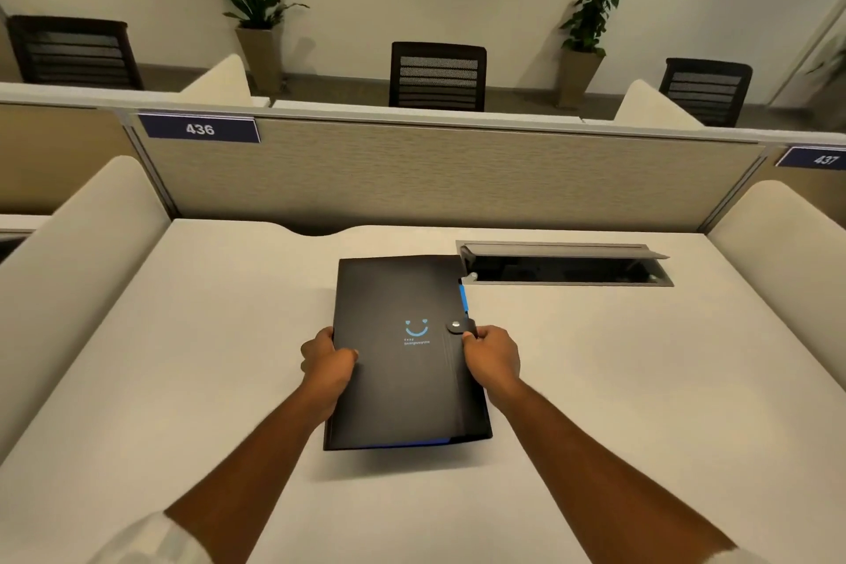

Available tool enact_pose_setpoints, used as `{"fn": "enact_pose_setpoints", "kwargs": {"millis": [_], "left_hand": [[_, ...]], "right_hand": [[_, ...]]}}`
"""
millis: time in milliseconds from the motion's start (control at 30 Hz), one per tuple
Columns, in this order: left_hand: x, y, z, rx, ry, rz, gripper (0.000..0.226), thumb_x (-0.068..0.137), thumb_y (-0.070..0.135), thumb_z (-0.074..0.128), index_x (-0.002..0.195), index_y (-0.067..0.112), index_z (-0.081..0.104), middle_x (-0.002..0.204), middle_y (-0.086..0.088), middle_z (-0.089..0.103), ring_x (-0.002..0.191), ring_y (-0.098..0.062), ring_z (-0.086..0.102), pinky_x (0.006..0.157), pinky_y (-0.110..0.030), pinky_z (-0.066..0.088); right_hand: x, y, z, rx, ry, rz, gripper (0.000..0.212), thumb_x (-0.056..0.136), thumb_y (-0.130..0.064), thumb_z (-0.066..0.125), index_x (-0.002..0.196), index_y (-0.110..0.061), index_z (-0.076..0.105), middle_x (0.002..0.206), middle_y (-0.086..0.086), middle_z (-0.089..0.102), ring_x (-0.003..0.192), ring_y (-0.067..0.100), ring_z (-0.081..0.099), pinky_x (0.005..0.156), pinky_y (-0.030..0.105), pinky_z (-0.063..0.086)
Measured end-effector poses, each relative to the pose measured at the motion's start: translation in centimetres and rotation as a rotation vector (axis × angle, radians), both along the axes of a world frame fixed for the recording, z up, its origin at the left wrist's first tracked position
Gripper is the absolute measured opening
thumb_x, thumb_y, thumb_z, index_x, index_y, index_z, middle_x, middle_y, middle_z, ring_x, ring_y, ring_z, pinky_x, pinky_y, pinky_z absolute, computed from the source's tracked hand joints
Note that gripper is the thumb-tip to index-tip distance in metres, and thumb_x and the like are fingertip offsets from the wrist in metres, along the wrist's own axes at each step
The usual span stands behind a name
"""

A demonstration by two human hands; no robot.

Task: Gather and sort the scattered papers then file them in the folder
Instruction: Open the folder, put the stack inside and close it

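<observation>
A black folder (398, 376) with a blue smiley print and a snap strap lies closed in the middle of the white desk (183, 357), its near end lifted a little above the surface. My left hand (327, 362) grips its left edge, thumb on the cover. On the opposite side my right hand (492, 357) grips the right edge just below the snap strap. Blue tabs show at the folder's right edge and bottom. No loose papers are in view.
An open cable tray (563, 268) is set into the desk right behind the folder. Cream side dividers (82, 243) flank the desk left and right, and a beige partition (435, 174) marked 436 closes the back. Chairs and potted plants stand beyond.
</observation>
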State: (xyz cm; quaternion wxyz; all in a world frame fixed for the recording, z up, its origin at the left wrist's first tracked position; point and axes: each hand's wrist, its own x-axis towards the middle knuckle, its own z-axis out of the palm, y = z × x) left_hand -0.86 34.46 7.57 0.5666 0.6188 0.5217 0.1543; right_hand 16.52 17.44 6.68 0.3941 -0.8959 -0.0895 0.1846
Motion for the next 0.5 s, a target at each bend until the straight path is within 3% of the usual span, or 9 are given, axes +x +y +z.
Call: {"fn": "enact_pose_setpoints", "kwargs": {"millis": [67, 167, 267, 367, 500], "left_hand": [[1.3, 1.8, 0.3, 0.010, 0.014, -0.011, 0.039, 0.087, 0.000, 0.057, 0.124, 0.013, 0.056, 0.120, -0.012, 0.059, 0.101, -0.031, 0.061, 0.092, -0.047, 0.055], [3.2, 4.4, 0.2, 0.037, 0.055, -0.040, 0.038, 0.089, 0.002, 0.056, 0.126, 0.011, 0.055, 0.124, -0.014, 0.055, 0.106, -0.034, 0.059, 0.095, -0.049, 0.053], [5.1, 6.5, 0.2, 0.078, 0.136, -0.079, 0.037, 0.092, 0.010, 0.059, 0.128, 0.011, 0.052, 0.129, -0.015, 0.047, 0.111, -0.036, 0.055, 0.098, -0.050, 0.050], [6.9, 8.2, -0.3, 0.109, 0.181, -0.117, 0.040, 0.091, 0.014, 0.060, 0.130, 0.011, 0.051, 0.132, -0.015, 0.041, 0.115, -0.036, 0.051, 0.101, -0.048, 0.048], [9.3, 10.1, -1.9, 0.099, 0.220, -0.156, 0.042, 0.092, 0.017, 0.062, 0.132, 0.013, 0.048, 0.135, -0.014, 0.039, 0.118, -0.036, 0.049, 0.103, -0.049, 0.046]], "right_hand": [[1.2, 1.8, 0.0, -0.014, -0.014, 0.004, 0.023, 0.101, -0.030, 0.056, 0.108, -0.015, 0.071, 0.088, -0.003, 0.065, 0.071, 0.007, 0.056, 0.057, 0.022, 0.040], [3.1, 4.7, -0.2, -0.030, -0.010, -0.014, 0.025, 0.101, -0.031, 0.057, 0.113, -0.013, 0.069, 0.098, 0.001, 0.068, 0.082, 0.016, 0.060, 0.070, 0.026, 0.046], [4.7, 7.0, -0.7, -0.049, -0.005, -0.034, 0.027, 0.100, -0.032, 0.060, 0.114, -0.011, 0.068, 0.100, 0.003, 0.068, 0.085, 0.018, 0.060, 0.074, 0.028, 0.048], [6.4, 8.5, -1.5, -0.056, -0.007, -0.037, 0.026, 0.099, -0.031, 0.062, 0.114, -0.011, 0.070, 0.104, 0.006, 0.072, 0.083, 0.018, 0.060, 0.072, 0.027, 0.048], [8.6, 10.3, -2.9, -0.057, -0.035, -0.058, 0.020, 0.097, -0.026, 0.066, 0.110, -0.011, 0.072, 0.093, 0.000, 0.069, 0.078, 0.016, 0.059, 0.065, 0.025, 0.044]]}}
